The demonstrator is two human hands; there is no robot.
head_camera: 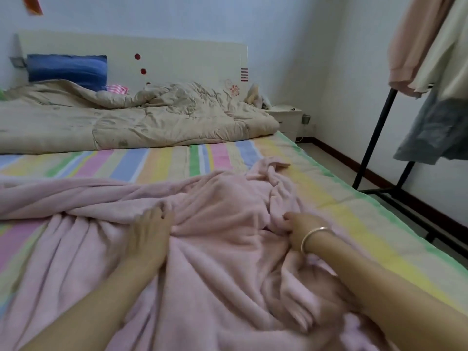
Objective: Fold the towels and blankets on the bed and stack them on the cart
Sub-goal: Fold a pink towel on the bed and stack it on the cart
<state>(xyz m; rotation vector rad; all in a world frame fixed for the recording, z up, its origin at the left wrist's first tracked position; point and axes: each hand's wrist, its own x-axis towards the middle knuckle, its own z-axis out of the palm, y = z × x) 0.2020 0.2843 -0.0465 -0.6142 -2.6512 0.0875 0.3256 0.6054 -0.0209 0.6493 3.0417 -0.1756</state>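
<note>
Gripping: my left hand (149,234) and right hand (296,230) clutch the crumpled pink fleece blanket (215,211).
Place: on the pastel-striped bed (329,198).
Done: no fold yet, I judge.
Left: folding, stacking; cart not visible.

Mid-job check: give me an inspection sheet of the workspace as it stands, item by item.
Surface: bed with a striped sheet, partly covered.
Job's things: pink blanket crumpled and unfolded at the near end; beige quilt rumpled near the headboard; cart not in view.
Clutter: blue pillow and pink striped cloth at the head.
Hands: left hand and right hand each grip a bunch of the pink blanket; bracelet on the right wrist.
Cables: possible plug and cord beside the nightstand, too small to confirm.
Surroundings: clothes rack with hanging garments, right of the bed.
</note>
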